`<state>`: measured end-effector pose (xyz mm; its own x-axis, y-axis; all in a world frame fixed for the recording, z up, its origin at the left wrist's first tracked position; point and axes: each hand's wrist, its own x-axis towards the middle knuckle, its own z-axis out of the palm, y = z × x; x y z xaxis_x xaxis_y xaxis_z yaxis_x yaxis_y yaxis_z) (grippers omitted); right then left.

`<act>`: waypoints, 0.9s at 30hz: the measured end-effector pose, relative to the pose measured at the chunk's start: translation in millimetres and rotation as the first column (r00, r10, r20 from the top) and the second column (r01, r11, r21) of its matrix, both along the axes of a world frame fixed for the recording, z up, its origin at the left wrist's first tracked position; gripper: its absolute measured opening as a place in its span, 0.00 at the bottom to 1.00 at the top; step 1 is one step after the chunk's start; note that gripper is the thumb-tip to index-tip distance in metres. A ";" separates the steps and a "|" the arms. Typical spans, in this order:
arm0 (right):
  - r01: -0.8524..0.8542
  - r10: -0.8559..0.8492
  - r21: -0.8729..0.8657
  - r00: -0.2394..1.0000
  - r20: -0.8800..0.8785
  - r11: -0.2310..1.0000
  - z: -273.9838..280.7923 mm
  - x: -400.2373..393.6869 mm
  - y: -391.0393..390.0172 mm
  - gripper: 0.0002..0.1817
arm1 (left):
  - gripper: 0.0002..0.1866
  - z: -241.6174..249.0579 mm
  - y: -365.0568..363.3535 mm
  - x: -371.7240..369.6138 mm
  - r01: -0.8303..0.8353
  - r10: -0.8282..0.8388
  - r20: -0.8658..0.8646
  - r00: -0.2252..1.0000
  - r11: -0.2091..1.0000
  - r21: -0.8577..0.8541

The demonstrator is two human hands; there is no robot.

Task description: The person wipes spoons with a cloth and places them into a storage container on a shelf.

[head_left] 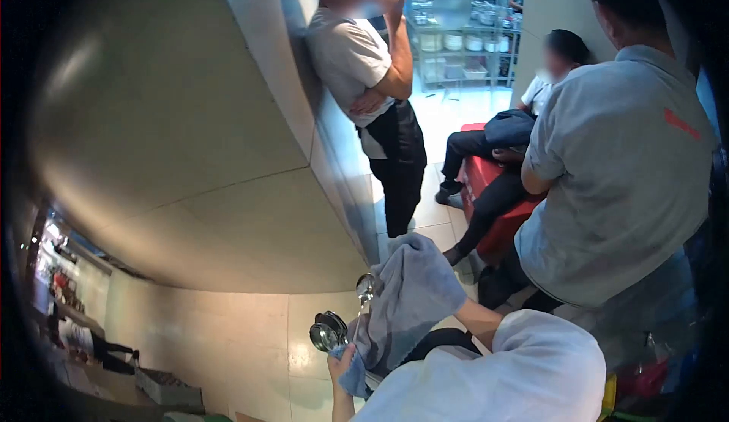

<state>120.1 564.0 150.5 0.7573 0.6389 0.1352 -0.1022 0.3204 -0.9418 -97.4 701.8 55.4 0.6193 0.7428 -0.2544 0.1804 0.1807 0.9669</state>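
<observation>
Low in the head view, my left hand (343,363) is closed around a bunch of metal spoons (328,332), their round bowls pointing up. A light blue cloth (354,373) is wrapped about the handles in that same grip. Close beside the bunch a single spoon (366,287) stands up at the edge of a grey cloth (414,289). This cloth drapes over my right hand and hides its fingers; only my bare forearm (478,322) shows behind it. The grey cloth hangs down between my two hands.
A person (361,80) leans on the wall ahead. Another sits on a red box (493,187), and a third (619,171) stands close on the right, back turned. Metal shelves (463,27) hold dishes at the back. A large smooth panel (175,118) fills the left; a crate (167,388) stands lower left.
</observation>
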 end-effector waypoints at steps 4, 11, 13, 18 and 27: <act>0.222 -0.221 -0.012 0.974 0.044 0.975 6.6 29.1 2.6 0.10 | 0.08 -11.6 37.1 44.1 0.144 -0.137 0.060 0.989 0.979 -0.141; 0.615 -0.609 0.009 0.779 0.150 0.788 47.6 72.3 17.5 0.10 | 0.08 24.7 114.5 135.5 0.671 -0.669 0.072 0.740 0.727 -0.145; 0.696 -0.686 -0.009 0.709 0.161 0.718 43.7 53.5 22.0 0.09 | 0.10 0.4 137.6 157.5 0.799 -0.797 0.080 0.598 0.586 -0.134; 0.754 -0.763 -0.128 0.646 -0.033 0.644 -21.7 -51.7 92.1 0.09 | 0.08 -13.1 173.1 184.7 0.929 -0.922 0.139 0.362 0.346 -0.132; 0.838 -0.813 -0.099 0.482 -0.327 0.537 -95.6 -150.2 164.2 0.09 | 0.10 -20.4 187.9 92.9 0.939 -0.992 0.043 0.118 0.097 -0.329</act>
<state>-30.1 728.2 54.9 0.9350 -0.3034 -0.1835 -0.0216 0.4679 -0.8835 -4.4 889.7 35.0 0.6890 -0.5622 -0.4575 0.5023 -0.0847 0.8605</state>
